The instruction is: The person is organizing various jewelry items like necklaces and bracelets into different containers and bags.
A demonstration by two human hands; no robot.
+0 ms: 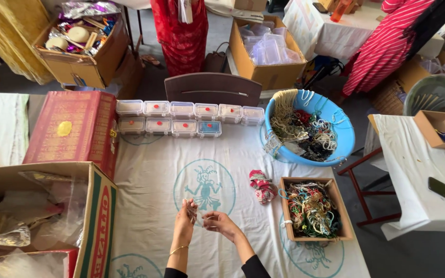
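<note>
Over white printed cloth point(145, 185), both hands point(204, 219) pinched on small clear pouch point(194, 212), fingers nearly closed

Both forearms are stretched forward from dark sleeves above the white cloth point(150, 180), meeting just below its printed round figure. The left hand point(186, 216) is raised with its fingers pointing up and pinched lightly together, and a thin gold bangle point(178, 250) is worn on its wrist. The right hand point(218, 221) is turned toward the left, its fingertips drawn close to the left hand's.
</note>
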